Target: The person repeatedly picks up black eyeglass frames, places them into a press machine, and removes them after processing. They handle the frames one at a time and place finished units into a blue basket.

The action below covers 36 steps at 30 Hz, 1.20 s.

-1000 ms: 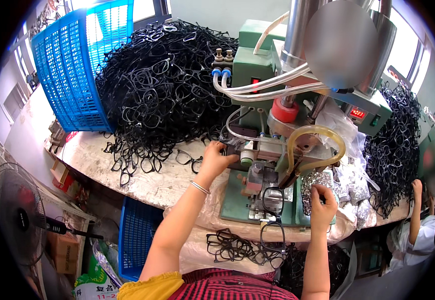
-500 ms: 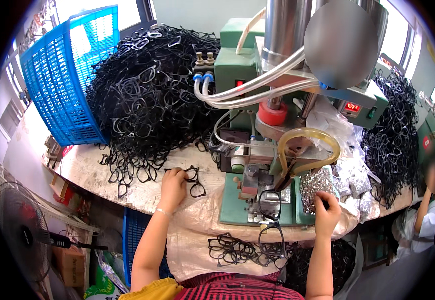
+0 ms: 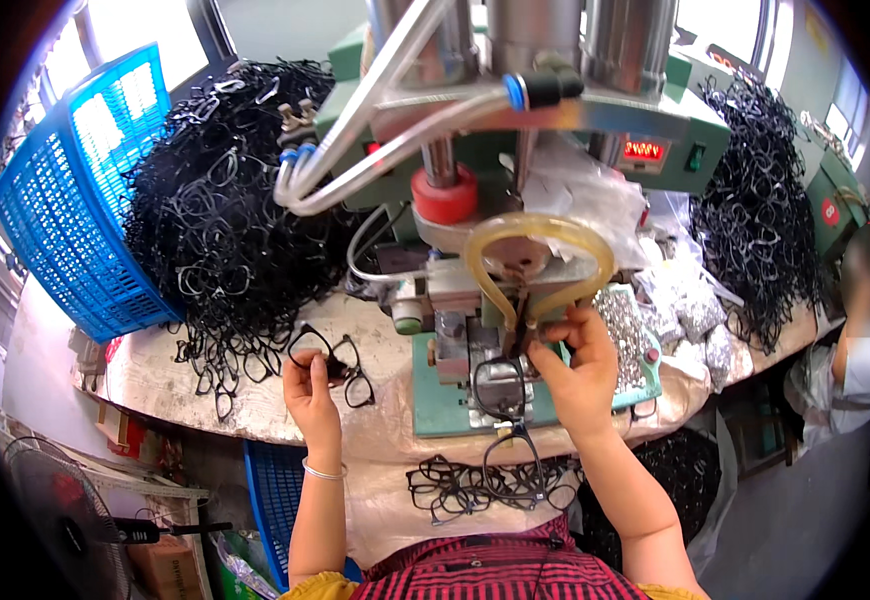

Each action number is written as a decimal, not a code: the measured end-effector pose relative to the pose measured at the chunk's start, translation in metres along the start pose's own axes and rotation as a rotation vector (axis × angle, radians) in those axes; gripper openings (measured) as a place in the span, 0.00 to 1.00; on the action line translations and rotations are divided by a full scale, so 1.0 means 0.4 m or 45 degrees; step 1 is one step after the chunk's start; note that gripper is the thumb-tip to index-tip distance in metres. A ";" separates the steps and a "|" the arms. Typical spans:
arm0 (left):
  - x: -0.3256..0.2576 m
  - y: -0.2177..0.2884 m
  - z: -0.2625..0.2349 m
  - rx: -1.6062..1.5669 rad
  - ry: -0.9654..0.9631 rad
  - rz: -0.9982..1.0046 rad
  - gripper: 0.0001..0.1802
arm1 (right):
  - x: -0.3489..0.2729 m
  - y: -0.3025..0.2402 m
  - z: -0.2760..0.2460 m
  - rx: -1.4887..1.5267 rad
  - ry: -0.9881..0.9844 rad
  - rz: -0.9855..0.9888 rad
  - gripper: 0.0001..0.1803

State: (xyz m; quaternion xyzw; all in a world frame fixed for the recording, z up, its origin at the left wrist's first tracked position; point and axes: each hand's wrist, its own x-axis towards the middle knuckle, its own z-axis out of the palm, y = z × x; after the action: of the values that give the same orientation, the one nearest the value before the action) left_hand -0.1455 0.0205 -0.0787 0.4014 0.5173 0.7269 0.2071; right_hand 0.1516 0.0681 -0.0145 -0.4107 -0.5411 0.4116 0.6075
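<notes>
A black glasses frame (image 3: 336,368) is pinched between the fingertips of the left hand (image 3: 313,402). A second frame (image 3: 504,421) is set in the green machine (image 3: 435,417), just left of the right hand's fingers. The right hand (image 3: 583,380) is drawn narrow at thumb and forefinger; whether anything is gripped there cannot be told. Small metal parts (image 3: 618,318) are spread right of those fingers. Beyond the left fingers, more frames (image 3: 240,200) are heaped beside a blue basket (image 3: 80,215).
</notes>
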 end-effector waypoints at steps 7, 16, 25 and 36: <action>-0.003 0.329 0.181 -0.384 -0.613 0.661 0.07 | -0.001 -0.051 0.026 0.243 -0.090 0.095 0.28; -0.036 0.308 0.216 0.239 -1.065 0.991 0.15 | -0.023 -0.066 -0.066 -0.229 -0.282 -0.143 0.18; -0.067 0.237 0.253 0.280 -1.215 1.194 0.20 | -0.007 0.159 -0.254 -1.350 0.136 -0.351 0.08; -0.174 0.427 0.097 -0.601 -1.828 0.611 0.18 | -0.002 0.112 -0.243 -0.960 0.444 -0.423 0.04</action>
State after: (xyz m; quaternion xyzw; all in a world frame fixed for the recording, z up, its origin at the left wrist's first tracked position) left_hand -0.0540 -0.0715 0.0579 0.8182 -0.0112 0.4055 0.4074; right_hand 0.2458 0.0768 -0.0644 -0.5743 -0.6015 0.0069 0.5553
